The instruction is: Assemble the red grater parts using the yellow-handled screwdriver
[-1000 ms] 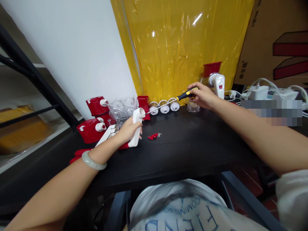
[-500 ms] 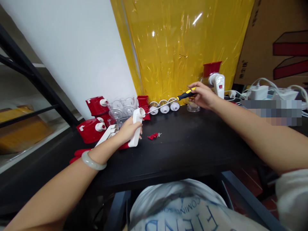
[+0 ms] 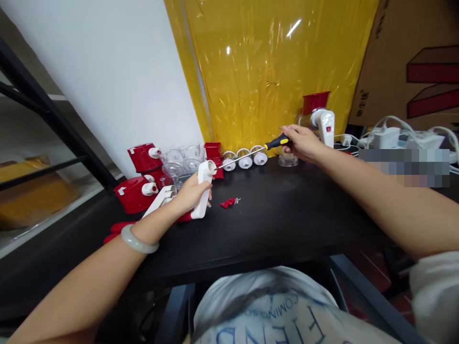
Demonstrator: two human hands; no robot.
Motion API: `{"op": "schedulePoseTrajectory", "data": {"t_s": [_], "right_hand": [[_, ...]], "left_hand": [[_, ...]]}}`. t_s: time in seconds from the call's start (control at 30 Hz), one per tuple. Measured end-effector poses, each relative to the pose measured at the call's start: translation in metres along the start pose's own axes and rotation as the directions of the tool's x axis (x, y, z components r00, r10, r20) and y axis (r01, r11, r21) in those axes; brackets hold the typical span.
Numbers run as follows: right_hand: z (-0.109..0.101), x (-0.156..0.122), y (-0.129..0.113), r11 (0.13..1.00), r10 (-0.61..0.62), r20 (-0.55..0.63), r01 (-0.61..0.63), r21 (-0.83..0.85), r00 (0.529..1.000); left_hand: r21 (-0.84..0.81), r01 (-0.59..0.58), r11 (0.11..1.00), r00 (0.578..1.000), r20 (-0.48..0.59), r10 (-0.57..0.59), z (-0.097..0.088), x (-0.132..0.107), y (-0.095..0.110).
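My left hand (image 3: pixel 193 193) is wrapped round a white plastic crank handle (image 3: pixel 202 199), tilted upright with its round socket at the top. A screwdriver (image 3: pixel 277 142) with a black and yellow grip is in my right hand (image 3: pixel 300 141), the fingers closed round the grip's end. Its long thin shaft slants down to the left, and the tip meets the socket of the crank handle; whether it sits on a screw is too small to see. On the black table (image 3: pixel 272 210), small red parts (image 3: pixel 228 203) lie beside a few metal screws (image 3: pixel 237 201).
Red housings (image 3: pixel 136 195) and clear plastic cups (image 3: pixel 182 165) stand at the left. Several white-ended drums (image 3: pixel 245 159) line the back near a red hopper (image 3: pixel 213 152). An assembled red-and-white unit (image 3: pixel 325 124) stands back right, near white plugs and cables (image 3: pixel 387 137).
The fingers of my right hand have turned and curled closer round the screwdriver's grip. My left hand and the crank handle have hardly moved.
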State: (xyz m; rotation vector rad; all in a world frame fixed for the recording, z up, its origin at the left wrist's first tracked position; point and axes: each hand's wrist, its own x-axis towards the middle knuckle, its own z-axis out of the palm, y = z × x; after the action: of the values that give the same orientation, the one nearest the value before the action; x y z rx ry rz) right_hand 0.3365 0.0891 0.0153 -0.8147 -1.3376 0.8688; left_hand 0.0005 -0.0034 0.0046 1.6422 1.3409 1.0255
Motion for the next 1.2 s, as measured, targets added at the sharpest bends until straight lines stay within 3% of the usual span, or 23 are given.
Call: {"op": "schedulePoseTrajectory", "data": {"t_s": [0.3,0.43,0.57,0.83,1.2], "right_hand": [[0.006,-0.002,-0.002,0.996,-0.084,-0.052,0.083,-0.024,0.995],[0.001,0.001,0.001,0.995,-0.086,-0.095,0.081,-0.053,0.992],[0.000,0.002,0.002,0.995,-0.064,-0.093,0.056,-0.079,0.994],[0.005,-0.002,0.001,0.994,-0.067,-0.073,0.060,-0.095,0.995],[0.006,-0.005,-0.001,0.992,-0.055,-0.085,0.045,-0.117,0.995]], "left_hand": [[0.020,-0.003,1.000,1.000,-0.015,0.004,-0.001,0.001,-0.002],[0.051,-0.010,0.999,0.996,-0.085,0.014,-0.004,0.004,-0.001],[0.110,-0.082,0.990,0.984,-0.151,0.098,-0.002,0.002,0.004],[0.145,-0.116,0.983,0.992,-0.038,0.123,0.008,-0.011,0.011],[0.175,-0.121,0.977,0.992,-0.001,0.123,0.008,-0.012,0.008]]}}
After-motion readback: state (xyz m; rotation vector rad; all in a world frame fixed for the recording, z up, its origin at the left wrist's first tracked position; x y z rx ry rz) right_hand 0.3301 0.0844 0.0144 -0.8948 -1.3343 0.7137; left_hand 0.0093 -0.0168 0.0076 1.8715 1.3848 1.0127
